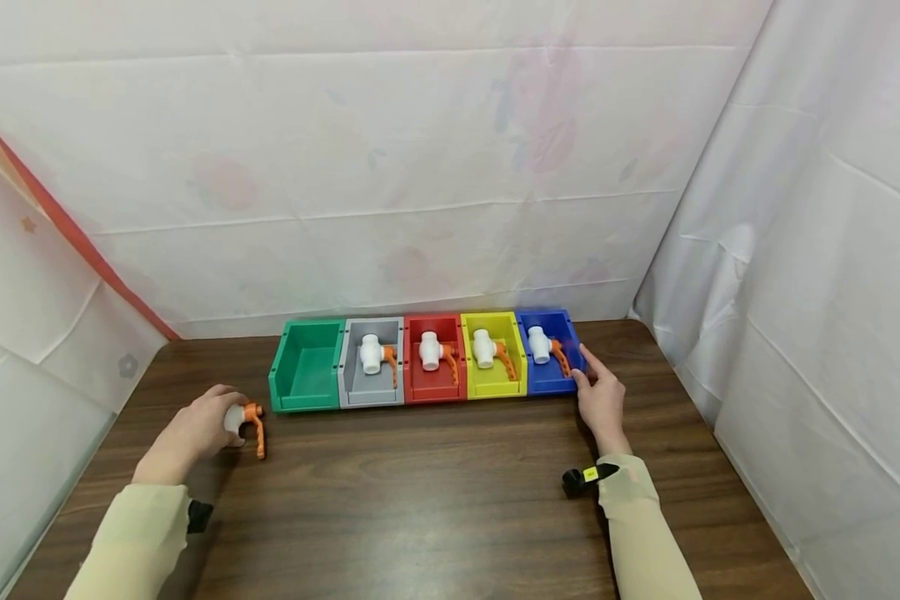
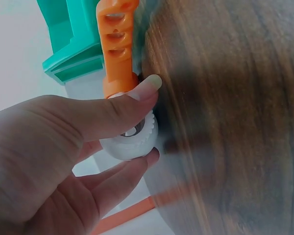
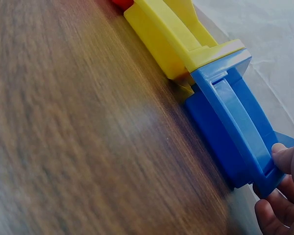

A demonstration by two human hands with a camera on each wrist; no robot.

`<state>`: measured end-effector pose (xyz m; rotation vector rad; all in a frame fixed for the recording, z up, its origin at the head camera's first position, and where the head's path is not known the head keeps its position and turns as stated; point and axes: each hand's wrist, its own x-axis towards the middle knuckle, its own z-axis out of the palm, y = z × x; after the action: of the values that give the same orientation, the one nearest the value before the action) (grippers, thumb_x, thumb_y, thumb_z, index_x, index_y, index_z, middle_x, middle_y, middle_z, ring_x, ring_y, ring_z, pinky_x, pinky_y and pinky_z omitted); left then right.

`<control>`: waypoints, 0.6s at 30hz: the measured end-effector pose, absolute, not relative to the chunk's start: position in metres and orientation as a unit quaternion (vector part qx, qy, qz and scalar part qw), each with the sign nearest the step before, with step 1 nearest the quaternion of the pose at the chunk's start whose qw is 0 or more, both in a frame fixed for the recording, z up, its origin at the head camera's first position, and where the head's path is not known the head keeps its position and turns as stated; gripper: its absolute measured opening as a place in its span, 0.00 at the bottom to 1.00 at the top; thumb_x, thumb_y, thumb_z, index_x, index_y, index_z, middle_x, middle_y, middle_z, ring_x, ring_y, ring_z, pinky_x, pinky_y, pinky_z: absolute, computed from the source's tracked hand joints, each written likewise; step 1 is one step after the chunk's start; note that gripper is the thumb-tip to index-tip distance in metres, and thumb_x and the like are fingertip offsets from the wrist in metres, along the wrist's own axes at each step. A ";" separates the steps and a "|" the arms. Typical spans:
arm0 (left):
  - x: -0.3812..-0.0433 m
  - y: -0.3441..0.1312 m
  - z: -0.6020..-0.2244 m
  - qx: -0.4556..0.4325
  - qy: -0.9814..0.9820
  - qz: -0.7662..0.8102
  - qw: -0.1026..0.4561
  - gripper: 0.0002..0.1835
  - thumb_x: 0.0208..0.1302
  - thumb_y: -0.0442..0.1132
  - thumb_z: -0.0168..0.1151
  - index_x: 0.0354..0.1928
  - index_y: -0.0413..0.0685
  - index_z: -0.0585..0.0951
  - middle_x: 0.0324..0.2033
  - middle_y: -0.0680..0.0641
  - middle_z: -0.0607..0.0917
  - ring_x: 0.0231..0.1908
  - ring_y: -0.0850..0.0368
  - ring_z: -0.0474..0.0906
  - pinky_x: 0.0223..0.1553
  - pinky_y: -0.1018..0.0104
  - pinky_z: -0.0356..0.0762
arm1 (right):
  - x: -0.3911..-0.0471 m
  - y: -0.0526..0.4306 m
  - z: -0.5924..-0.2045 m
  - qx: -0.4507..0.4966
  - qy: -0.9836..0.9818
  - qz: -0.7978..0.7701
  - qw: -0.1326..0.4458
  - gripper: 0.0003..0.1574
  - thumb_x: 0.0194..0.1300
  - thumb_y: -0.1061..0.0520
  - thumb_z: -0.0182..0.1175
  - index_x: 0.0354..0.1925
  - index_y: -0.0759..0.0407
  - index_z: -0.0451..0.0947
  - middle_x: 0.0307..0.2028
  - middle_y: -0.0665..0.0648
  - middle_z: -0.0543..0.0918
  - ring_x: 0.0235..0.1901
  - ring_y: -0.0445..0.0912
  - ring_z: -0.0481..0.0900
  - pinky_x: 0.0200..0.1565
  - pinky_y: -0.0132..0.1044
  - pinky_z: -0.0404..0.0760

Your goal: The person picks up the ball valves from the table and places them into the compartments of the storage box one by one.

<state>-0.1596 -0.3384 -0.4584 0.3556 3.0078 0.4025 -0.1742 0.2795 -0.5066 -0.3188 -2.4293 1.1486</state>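
Note:
In my left hand is a ball valve with a white body and an orange lever, pinched between thumb and fingers just left of the green bin. The left wrist view shows the thumb across the white body, and the orange lever pointing away from the palm. At the right end of the bin row, my right hand grips the side wall of the blue bin. Its thumb lies at the front corner of that bin, the other fingers on the outside.
Grey, red and yellow bins stand joined between green and blue. Each of these three and the blue one holds a similar valve; none shows in the green. The brown wooden table meets white cloth at the back and sides.

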 end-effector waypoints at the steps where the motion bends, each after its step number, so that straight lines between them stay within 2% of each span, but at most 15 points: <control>1: -0.160 -0.338 -0.459 0.116 0.984 0.132 0.041 0.31 0.44 0.34 0.81 0.51 0.30 0.79 0.53 0.27 0.73 0.44 0.31 0.75 0.43 0.31 0.73 | -0.174 0.280 -0.507 -0.116 -0.876 0.415 0.216 0.31 0.70 0.60 0.62 0.69 0.47 0.73 0.34 0.61 0.80 0.33 0.53 0.74 0.38 0.44 0.71; 18: -0.154 -0.343 -0.468 0.103 0.985 0.141 0.013 0.32 0.47 0.37 0.79 0.53 0.29 0.77 0.53 0.27 0.68 0.35 0.34 0.76 0.35 0.36 0.76 | -0.175 0.279 -0.508 -0.116 -0.875 0.415 0.220 0.30 0.70 0.59 0.62 0.68 0.46 0.73 0.34 0.61 0.81 0.32 0.53 0.75 0.37 0.44 0.73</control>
<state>-0.1542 -0.3431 -0.4675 0.3215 3.0681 0.4392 -0.1747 0.2794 -0.5083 -0.3216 -2.4198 1.1477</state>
